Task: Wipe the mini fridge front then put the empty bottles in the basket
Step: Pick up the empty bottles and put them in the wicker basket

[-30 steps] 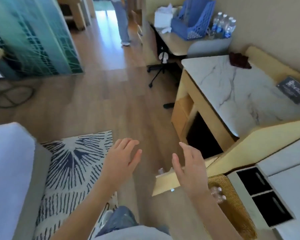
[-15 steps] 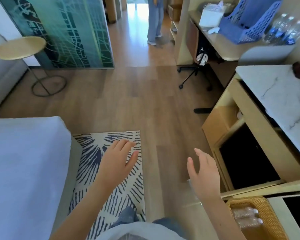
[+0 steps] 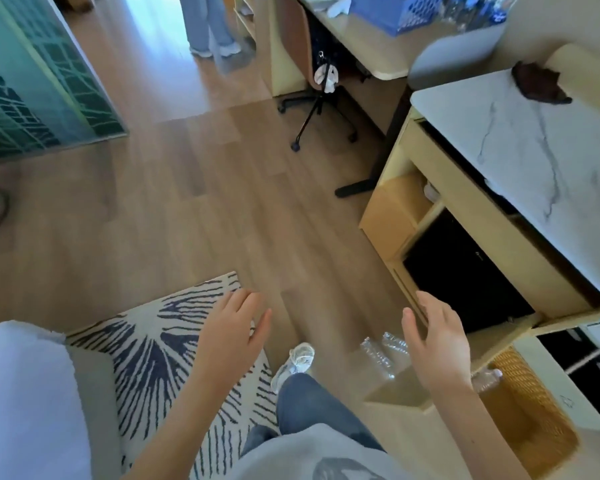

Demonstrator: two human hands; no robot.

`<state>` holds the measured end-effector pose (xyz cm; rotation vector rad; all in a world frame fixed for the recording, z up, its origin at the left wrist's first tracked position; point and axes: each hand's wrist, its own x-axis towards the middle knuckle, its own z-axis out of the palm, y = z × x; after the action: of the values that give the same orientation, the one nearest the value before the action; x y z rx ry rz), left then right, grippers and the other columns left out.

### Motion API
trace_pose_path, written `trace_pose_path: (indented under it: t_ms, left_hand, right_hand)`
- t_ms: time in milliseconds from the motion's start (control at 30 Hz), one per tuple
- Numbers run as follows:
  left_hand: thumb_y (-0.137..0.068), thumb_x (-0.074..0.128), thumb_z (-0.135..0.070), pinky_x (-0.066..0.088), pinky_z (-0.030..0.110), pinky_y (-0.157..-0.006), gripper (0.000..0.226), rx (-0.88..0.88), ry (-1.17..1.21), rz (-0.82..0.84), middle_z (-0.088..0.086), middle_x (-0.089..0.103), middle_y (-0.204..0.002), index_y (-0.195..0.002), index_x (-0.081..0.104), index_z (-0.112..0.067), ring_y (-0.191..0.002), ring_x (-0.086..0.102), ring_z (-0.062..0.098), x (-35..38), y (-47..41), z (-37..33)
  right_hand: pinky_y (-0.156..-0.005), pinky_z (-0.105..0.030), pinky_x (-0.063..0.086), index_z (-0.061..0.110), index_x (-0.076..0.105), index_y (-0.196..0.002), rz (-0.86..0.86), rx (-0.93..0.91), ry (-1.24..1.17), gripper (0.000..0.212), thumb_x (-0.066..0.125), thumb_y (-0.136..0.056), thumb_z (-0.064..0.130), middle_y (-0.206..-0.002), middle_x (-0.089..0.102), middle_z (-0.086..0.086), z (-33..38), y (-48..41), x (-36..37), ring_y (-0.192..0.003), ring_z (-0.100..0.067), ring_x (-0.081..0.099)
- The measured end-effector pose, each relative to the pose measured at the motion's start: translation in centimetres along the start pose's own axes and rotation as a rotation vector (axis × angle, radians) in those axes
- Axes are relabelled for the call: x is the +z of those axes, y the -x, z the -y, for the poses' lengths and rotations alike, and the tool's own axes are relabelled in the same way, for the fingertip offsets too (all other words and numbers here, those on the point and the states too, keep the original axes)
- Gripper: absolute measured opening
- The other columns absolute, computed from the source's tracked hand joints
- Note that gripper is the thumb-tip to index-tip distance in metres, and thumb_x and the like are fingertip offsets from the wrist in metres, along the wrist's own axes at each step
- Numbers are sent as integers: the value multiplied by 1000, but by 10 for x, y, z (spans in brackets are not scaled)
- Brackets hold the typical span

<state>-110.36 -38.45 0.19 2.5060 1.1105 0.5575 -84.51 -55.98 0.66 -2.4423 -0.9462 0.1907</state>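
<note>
Moved: shoe [image 3: 297, 362] now forward at rug [image 3: 153, 323] edge | left hand [image 3: 236, 327], right hand [image 3: 437, 344] spread open, holding nothing | empty bottles [image 3: 381, 351] on floor [image 3: 222, 220] beside right hand, near mini fridge [image 3: 465, 271] | basket [image 3: 534, 410] holds another bottle [image 3: 487, 377] | writing on fridge too small to read

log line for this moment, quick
left hand open, empty | right hand open, near bottles on floor | basket: bottle inside | mini fridge untouched
</note>
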Motion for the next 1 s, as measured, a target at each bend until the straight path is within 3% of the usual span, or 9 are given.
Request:
trace_pose_path:
  t_ms: [233,433,600,700,867,1000]
  left_hand:
    - [-94,49,-24,48,35,-67,22,197,20,62,4,63,-88,-87,62,-8,-79,56,25,6,-158,10]
    - [-96,46,-33,50,37,-80,35,325,57,186,4,67,-102,-106,69,-8,-93,60,25,34,-288,-15]
    - [-94,63,-21,51,34,-76,19,487,95,318,0,68,-105,-108,68,-10,-96,62,24,80,-360,-51]
    - [-92,67,-18,52,33,-74,18,664,97,447,-1,68,-104,-107,69,-10,-95,63,23,113,-409,-78]
    - [-95,60,-27,53,27,-78,24,987,110,637,-4,67,-109,-113,69,-13,-101,63,17,154,-496,-122]
    - [-96,60,-27,54,30,-75,23,1234,102,722,-2,66,-107,-111,70,-12,-98,64,19,177,-554,-154]
  right_hand:
    - [-94,-46,51,7,55,-135,-142,93,-35,42,53,-99,29,-125,62,-13,13,-106,6,-120,-30,57]
    - [-93,-32,41,11,55,-134,-310,290,-10,42,50,-99,33,-128,63,-9,10,-158,-9,-121,-26,55]
    - [-98,-35,44,14,55,-136,-371,539,-6,43,52,-98,34,-129,62,-7,-2,-175,-8,-122,-25,54]
    - [-98,-42,49,14,55,-136,-440,716,-27,42,53,-99,33,-129,61,-6,-6,-185,-6,-120,-24,53]
    - [-91,-35,44,15,55,-132,-585,939,-4,39,50,-99,34,-127,61,-7,5,-208,7,-116,-27,53]
    - [-92,-38,46,16,54,-132,-680,1113,-6,56,35,-92,51,-124,61,-7,26,-230,14,-116,-26,53]
